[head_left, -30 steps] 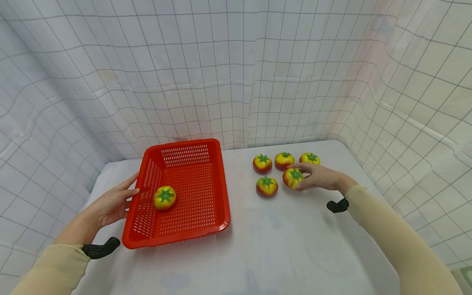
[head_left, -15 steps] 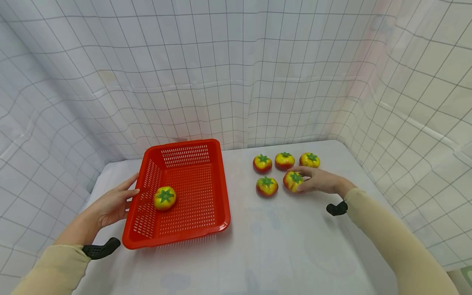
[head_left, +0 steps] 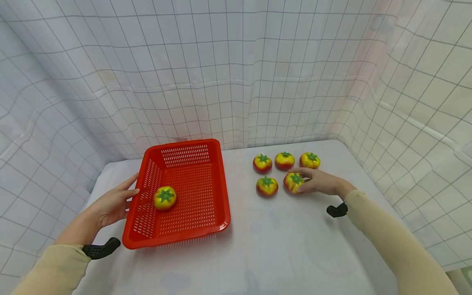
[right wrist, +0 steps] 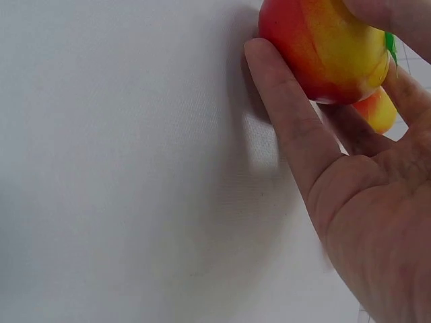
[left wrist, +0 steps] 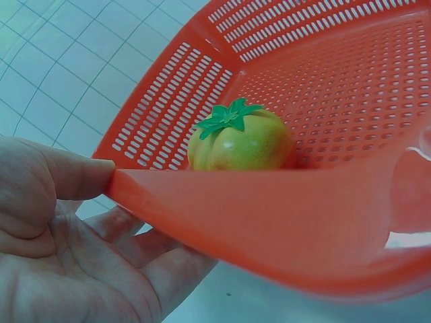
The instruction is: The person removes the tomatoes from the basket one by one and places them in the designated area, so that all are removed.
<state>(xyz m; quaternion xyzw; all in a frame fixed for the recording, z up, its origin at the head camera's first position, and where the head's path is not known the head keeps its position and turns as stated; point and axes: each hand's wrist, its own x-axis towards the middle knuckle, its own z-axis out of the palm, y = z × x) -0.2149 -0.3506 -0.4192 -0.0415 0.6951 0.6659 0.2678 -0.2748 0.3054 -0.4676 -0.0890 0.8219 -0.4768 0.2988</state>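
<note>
My left hand (head_left: 110,207) holds the left rim of a red plastic basket (head_left: 191,192), thumb on top of the rim and fingers spread beneath its outer side. One yellow-green tomato (head_left: 164,198) with green star-shaped leaves sits inside, near that wall. Over at the right, my right hand (head_left: 321,181) grips a red-and-yellow tomato (head_left: 292,183) between thumb and fingers, low over the table. In the right wrist view the fingers (right wrist: 286,108) lie along the side of this tomato, and its leaves are mostly hidden by the thumb.
Close around the right hand lie more tomatoes: one to its left (head_left: 267,186) and a back row of a left tomato (head_left: 262,163), a middle tomato (head_left: 284,161) and a right tomato (head_left: 309,160). White gridded curtains (head_left: 236,82) enclose the white table (head_left: 280,246).
My right hand has come down slightly toward me with the tomato, uncovering more of the back right tomato. The left hand and basket stay put.
</note>
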